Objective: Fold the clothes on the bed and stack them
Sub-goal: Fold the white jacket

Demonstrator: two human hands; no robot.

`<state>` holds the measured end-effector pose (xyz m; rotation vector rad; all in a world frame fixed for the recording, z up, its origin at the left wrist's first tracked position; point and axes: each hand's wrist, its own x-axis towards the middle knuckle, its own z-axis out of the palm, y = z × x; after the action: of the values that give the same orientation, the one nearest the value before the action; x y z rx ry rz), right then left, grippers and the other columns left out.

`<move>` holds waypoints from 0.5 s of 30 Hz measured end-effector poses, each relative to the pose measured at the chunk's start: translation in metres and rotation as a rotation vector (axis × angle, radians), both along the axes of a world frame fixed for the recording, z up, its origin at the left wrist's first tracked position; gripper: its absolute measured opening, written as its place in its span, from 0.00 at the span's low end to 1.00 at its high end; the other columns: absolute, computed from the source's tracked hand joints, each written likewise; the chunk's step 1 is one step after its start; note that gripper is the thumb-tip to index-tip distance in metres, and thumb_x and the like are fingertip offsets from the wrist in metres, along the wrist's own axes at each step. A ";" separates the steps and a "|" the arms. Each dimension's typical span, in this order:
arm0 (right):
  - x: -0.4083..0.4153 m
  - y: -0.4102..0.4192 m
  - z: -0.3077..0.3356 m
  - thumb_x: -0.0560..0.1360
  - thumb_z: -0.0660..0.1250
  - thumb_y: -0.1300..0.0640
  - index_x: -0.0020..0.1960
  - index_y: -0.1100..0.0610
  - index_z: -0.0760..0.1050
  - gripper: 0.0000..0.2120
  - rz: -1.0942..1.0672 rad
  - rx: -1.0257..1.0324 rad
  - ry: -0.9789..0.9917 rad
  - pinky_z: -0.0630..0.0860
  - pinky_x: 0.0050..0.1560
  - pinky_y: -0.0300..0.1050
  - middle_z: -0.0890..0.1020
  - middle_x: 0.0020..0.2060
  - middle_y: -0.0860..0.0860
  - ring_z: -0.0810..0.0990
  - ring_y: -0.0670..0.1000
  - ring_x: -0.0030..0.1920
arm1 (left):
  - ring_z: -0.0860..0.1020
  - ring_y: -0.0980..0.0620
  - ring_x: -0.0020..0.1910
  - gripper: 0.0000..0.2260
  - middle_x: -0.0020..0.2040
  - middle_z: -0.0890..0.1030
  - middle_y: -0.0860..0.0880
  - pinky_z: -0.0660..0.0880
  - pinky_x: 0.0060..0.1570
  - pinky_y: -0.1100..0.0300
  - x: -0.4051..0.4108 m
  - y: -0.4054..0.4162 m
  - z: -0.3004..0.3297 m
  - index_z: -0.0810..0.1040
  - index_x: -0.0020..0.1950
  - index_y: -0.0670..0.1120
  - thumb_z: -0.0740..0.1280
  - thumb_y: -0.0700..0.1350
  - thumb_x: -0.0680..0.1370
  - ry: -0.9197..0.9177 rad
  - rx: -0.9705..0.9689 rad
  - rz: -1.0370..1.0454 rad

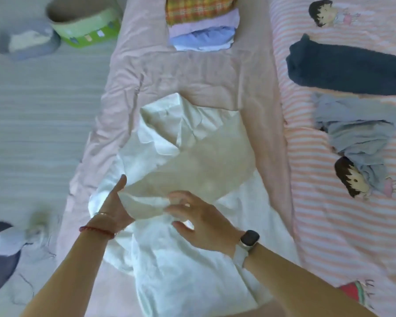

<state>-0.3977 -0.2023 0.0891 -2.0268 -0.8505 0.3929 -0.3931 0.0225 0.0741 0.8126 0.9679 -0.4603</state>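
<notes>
A white garment (pixel 192 161) lies spread and rumpled on the pink quilt (pixel 146 72) in the middle of the bed. My left hand (pixel 117 204) lies at its left edge, thumb up, fingers tucked under a fold of the white cloth. My right hand (pixel 199 223), with a watch on the wrist, hovers over the same fold with fingers spread and blurred; whether it grips the cloth is unclear. A stack of folded clothes (pixel 201 24) sits at the far end of the quilt, plaid on top, lilac and blue below.
On the striped cartoon sheet (pixel 329 225) to the right lie a dark navy garment (pixel 343 69) and a crumpled grey-blue garment (pixel 357 129). A green round basket (pixel 85 21) and slippers stand on the floor at left. A red item (pixel 352 291) peeks near my right forearm.
</notes>
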 end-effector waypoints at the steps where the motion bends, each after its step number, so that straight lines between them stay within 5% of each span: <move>1: -0.011 0.008 -0.012 0.76 0.62 0.58 0.59 0.54 0.76 0.13 0.011 -0.057 0.025 0.74 0.48 0.41 0.72 0.64 0.51 0.77 0.50 0.53 | 0.83 0.44 0.42 0.28 0.44 0.84 0.42 0.80 0.37 0.51 -0.010 0.012 -0.010 0.83 0.48 0.42 0.53 0.62 0.77 0.029 0.020 -0.040; 5: -0.023 0.017 -0.048 0.78 0.59 0.59 0.64 0.53 0.73 0.16 -0.125 -0.313 0.143 0.70 0.56 0.41 0.71 0.65 0.49 0.71 0.50 0.64 | 0.79 0.43 0.47 0.20 0.45 0.82 0.42 0.74 0.45 0.54 -0.033 0.025 -0.052 0.78 0.55 0.40 0.62 0.56 0.77 0.148 0.352 -0.292; 8: -0.019 0.018 -0.065 0.78 0.57 0.61 0.66 0.55 0.71 0.17 -0.145 -0.445 0.120 0.67 0.59 0.41 0.72 0.65 0.51 0.68 0.53 0.65 | 0.76 0.40 0.53 0.17 0.47 0.79 0.40 0.70 0.46 0.56 -0.041 0.018 -0.078 0.77 0.55 0.38 0.68 0.50 0.74 0.085 0.789 -0.597; 11: -0.015 0.026 -0.074 0.79 0.56 0.59 0.70 0.55 0.66 0.20 -0.109 -0.557 0.063 0.59 0.67 0.42 0.67 0.69 0.53 0.63 0.54 0.70 | 0.76 0.41 0.50 0.10 0.43 0.78 0.44 0.67 0.44 0.58 -0.047 0.011 -0.082 0.78 0.52 0.43 0.62 0.45 0.76 0.121 0.915 -0.513; 15: -0.021 0.057 -0.082 0.79 0.56 0.57 0.74 0.54 0.60 0.23 0.033 -0.582 -0.057 0.51 0.73 0.54 0.58 0.74 0.56 0.55 0.58 0.74 | 0.76 0.48 0.47 0.12 0.52 0.78 0.45 0.70 0.48 0.58 -0.077 0.029 -0.083 0.76 0.56 0.42 0.67 0.45 0.75 0.014 1.179 -0.249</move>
<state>-0.4189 -0.1449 0.0069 -2.5677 -0.8738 0.6627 -0.4696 0.0511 -0.0084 2.0032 1.1305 -0.0532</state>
